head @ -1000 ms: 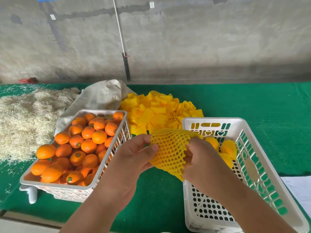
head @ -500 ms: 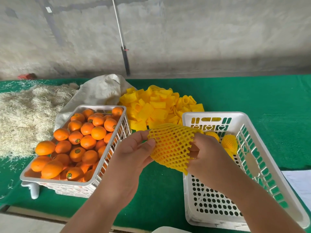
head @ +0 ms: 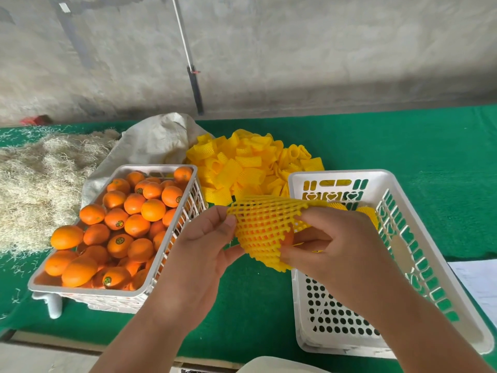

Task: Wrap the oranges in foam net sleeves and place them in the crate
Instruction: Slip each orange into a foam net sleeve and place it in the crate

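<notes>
Fingers: both hands pinch yellow foam net sleeve, stretched w/ orange inside.
L hand: grips sleeve's left edge.
R hand: grips right edge, over white crate.
Left: basket of oranges.

- No readable text, brand or number anywhere.
- oranges in the basket at 9 o'clock: small round green/yellow stickers, print too small to read.
- crate at 3 o'clock: heart-shaped cutouts in the far wall, no lettering.
</notes>
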